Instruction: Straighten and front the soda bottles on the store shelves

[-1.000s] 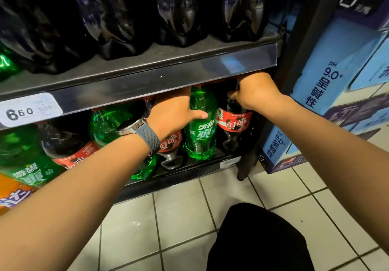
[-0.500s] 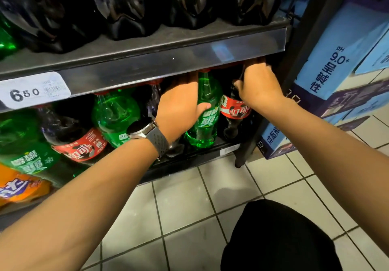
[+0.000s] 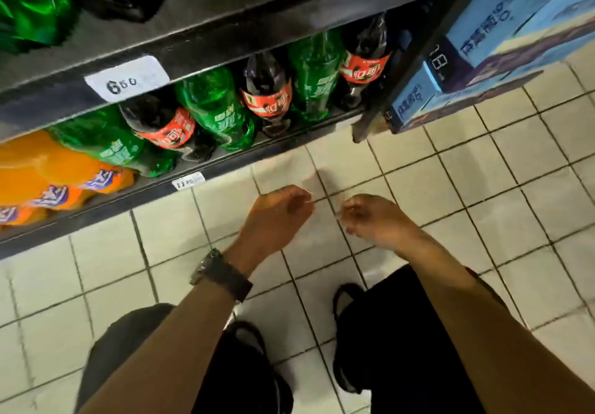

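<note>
On the bottom shelf [image 3: 225, 162] stand green soda bottles and dark cola bottles with red labels, side by side. From the right: a cola bottle [image 3: 365, 62], a green bottle [image 3: 315, 75], a cola bottle [image 3: 267, 95], a green bottle [image 3: 215, 107], another cola bottle [image 3: 164, 123]. Orange bottles [image 3: 48, 175] fill the left end. My left hand [image 3: 277, 217], with a watch on its wrist, and my right hand [image 3: 373, 217] hang over the floor tiles in front of the shelf. Both are loosely curled and hold nothing.
An upper shelf [image 3: 225, 30] with a 6.50 price tag [image 3: 127, 80] carries dark and green bottles. Blue cartons [image 3: 502, 27] are stacked to the right of the shelf post. White floor tiles [image 3: 483, 172] lie below; my dark trousers and shoes show at the bottom.
Both hands have let go of the bottles and pulled back out of the bottom shelf, down over the floor. The camera has tilted down and backed away.
</note>
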The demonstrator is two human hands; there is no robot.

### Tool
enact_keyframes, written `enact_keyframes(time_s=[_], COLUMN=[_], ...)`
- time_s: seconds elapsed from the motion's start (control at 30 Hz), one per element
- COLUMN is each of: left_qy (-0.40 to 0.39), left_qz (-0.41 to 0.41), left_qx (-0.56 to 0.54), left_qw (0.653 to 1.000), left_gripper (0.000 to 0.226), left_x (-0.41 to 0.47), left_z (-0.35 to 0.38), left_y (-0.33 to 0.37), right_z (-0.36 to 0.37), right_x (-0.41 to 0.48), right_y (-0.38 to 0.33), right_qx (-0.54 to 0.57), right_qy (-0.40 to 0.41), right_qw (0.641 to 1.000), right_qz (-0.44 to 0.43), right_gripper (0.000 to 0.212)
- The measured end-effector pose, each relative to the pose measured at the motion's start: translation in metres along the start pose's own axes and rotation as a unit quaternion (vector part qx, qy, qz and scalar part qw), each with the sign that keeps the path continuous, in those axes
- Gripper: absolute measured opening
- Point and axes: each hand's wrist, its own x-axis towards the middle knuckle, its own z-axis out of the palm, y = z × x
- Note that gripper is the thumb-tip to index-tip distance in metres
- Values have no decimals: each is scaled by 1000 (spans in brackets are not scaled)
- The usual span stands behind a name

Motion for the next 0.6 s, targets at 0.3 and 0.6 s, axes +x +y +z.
enact_keyframes(time_s=[0.3, 0.6], left_qy=[-67, -19], left_qz=[-152, -26], left_qx=[-183, -160], left_qw=[969, 987], left_gripper=[8, 18], left_x=[-163, -252], left_z=[-43, -129], left_y=[110, 248], right_z=[-31, -124], right_x=[-205, -379], right_y=[-33, -118], right_qx=[8, 76], right_qy=[-4, 107], right_qw=[999, 986], right_qz=[36, -102], right_gripper=[24, 22])
